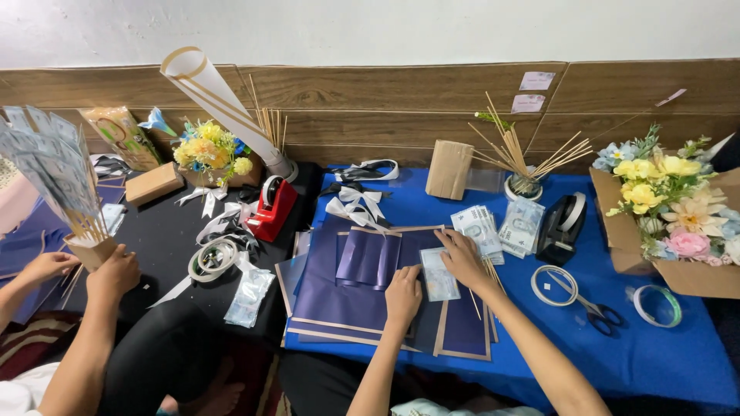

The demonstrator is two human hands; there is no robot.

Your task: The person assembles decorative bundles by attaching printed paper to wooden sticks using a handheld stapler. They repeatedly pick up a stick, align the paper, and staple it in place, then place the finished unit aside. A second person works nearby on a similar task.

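While both hands pressed a banknote (438, 275) flat on navy paper (351, 289) — left hand (403, 291) at 9, right hand (461, 258) at 1, both open-palmed — it could slip, creasing crooked.

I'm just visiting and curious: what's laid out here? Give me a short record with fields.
Setting: blue cloth on a low surface by a wood-panelled wall
Left hand: flat on dark blue wrapping paper
Right hand: pressing a banknote in a clear sleeve
Nearby: banknote stack, black tape dispenser, scissors, cup of wooden sticks
Right edge: box of artificial flowers
Co-worker: hand holding a fan of banknotes on sticks
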